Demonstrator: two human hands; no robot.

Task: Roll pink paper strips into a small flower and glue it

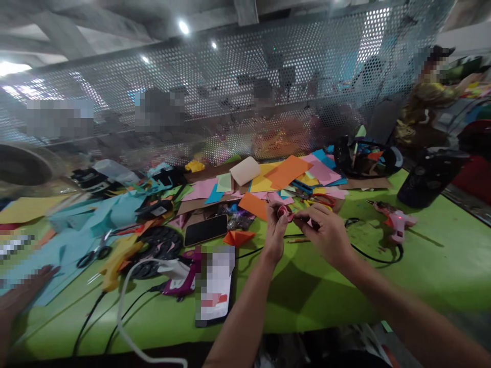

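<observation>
Both my hands meet above the green table [429, 266] near its middle. My left hand [275, 231] pinches a small rolled pink paper piece [283, 211] between thumb and fingertips. My right hand [326, 232] is closed too, its fingers holding the other end of the same pink piece, and a thin dark stick seems to lie under them. An orange folded paper [238, 237] lies just left of my left wrist. A black cable [374, 258] runs under my right hand.
Coloured paper sheets [287, 171] pile up behind my hands. A pink glue gun [395, 222] lies at right, a dark bottle [429, 176] beyond it. A phone [206, 230], scissors [94, 254], a yellow glue gun [118, 258] and cables are at left. Another person's hand [23, 294] rests at far left.
</observation>
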